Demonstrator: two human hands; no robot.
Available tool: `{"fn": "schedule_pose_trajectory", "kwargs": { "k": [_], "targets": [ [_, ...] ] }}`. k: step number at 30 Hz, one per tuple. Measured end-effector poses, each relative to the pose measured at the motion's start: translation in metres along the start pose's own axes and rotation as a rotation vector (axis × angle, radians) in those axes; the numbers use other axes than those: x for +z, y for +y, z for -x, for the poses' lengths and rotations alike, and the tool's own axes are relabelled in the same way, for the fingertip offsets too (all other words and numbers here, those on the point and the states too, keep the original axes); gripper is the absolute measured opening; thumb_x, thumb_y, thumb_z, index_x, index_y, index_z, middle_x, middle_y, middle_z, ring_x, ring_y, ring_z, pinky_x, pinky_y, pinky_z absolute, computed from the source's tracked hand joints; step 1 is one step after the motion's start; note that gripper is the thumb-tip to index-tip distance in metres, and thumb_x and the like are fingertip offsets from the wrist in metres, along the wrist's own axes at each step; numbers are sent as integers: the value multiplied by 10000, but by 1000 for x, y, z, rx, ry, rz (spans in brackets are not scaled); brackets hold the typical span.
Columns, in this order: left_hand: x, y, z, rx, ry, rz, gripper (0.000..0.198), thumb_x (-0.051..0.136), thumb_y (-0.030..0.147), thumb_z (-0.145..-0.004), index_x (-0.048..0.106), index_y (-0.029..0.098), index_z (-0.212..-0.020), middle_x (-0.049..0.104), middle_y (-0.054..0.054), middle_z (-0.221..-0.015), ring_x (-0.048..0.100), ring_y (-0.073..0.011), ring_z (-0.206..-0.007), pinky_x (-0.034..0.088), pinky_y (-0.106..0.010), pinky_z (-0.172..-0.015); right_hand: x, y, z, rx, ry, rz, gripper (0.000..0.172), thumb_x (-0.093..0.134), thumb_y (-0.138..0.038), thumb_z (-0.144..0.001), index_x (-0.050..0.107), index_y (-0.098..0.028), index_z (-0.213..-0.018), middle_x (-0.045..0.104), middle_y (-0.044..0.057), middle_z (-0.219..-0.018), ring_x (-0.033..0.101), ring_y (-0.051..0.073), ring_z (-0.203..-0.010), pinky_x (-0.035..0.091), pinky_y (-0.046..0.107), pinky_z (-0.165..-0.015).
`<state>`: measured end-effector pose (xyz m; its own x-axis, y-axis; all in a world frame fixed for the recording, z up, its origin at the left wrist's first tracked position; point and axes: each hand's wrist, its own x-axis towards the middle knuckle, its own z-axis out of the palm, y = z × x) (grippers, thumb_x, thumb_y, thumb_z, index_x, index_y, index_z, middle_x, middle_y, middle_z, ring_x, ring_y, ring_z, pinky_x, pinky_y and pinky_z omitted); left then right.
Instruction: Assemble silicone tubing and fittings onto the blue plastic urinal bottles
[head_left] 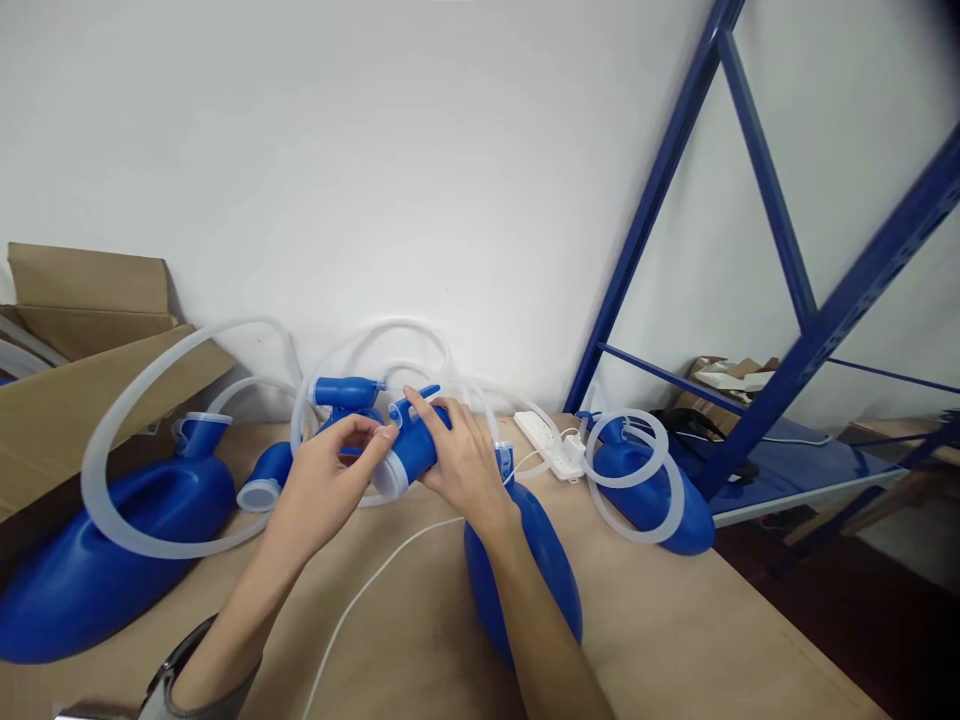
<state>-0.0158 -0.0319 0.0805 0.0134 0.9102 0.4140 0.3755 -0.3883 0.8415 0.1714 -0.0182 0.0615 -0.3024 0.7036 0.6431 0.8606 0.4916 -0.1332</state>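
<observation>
Both hands hold a blue plastic cup (414, 452), shaped like a short tube with a white rim, above the table. My right hand (466, 465) is closed around its body from the right. At the rim, my left hand (330, 482) pinches with thumb and fingers; the grip partly hides the edge. A blue lever-like tab stands up from the cup near my right index finger. Under my right forearm lies a blue urinal bottle (544, 560), partly covered by the arm. Similar blue cups, one with a white rim (260, 494) and another behind it (346, 391), lie beyond my left hand.
A large blue bottle (172, 505) with clear tubing (112, 520) lies left, beside an open cardboard box (90, 385). Another bottle (694, 520) with coiled tube lies right. A white power strip (536, 435) and cable (360, 592) rest on the table. A blue metal rack (652, 210) stands right.
</observation>
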Motion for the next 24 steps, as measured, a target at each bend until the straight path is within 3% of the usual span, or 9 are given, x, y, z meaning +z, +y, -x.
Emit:
{"fn": "schedule_pose_trajectory", "kwargs": {
  "k": [4,9,11,14,18,22,24],
  "targets": [
    [0,0,0,-158,-70,230,408,742,600,-775,647,208,-711,586,9,-694,524,-151,-643,431,-241,-566,-3,-1,1,-83,-26,34,791,631,-158,-925,317,-320,-1633,566,107,-1439,510,293,-1309,445,437,-1052],
    [3,-3,0,-452,-203,787,344,890,446,-665,721,183,-809,653,-58,-929,585,-188,-798,522,-278,-662,-4,-3,1,-60,-32,34,799,589,-100,-899,318,-300,-1624,610,83,-1422,515,280,-1314,417,445,-1038],
    [10,-4,1,-427,-165,860,340,908,427,-668,716,182,-806,637,-47,-921,556,-163,-779,493,-237,-622,-2,-5,1,6,-37,10,789,649,-180,-890,345,-297,-1608,641,79,-1369,556,288,-1248,438,446,-1007],
    [23,-5,3,-323,-2,942,370,924,448,-678,686,189,-792,611,-20,-883,517,-132,-764,450,-190,-588,4,-10,1,109,-46,-48,843,746,-290,-831,375,-285,-1588,657,82,-1343,590,303,-1203,454,457,-1001],
    [30,1,4,-162,148,1067,436,959,468,-647,635,211,-785,594,12,-840,570,-138,-863,510,-192,-700,8,-13,0,255,-81,-192,975,829,-352,-701,391,-237,-1564,672,111,-1348,626,342,-1214,453,502,-1048],
    [8,12,5,-13,210,1081,430,957,464,-660,608,234,-759,540,51,-710,620,-156,-915,565,-291,-905,4,-3,-1,362,-65,-298,993,829,-332,-672,393,-207,-1556,649,137,-1394,631,358,-1255,490,517,-1055],
    [-8,12,5,43,167,954,391,919,475,-703,612,237,-750,544,52,-649,634,-164,-829,574,-315,-874,-1,7,0,379,-19,-323,1003,834,-298,-667,387,-228,-1561,619,134,-1436,613,352,-1290,487,521,-1078]
  ]
}}
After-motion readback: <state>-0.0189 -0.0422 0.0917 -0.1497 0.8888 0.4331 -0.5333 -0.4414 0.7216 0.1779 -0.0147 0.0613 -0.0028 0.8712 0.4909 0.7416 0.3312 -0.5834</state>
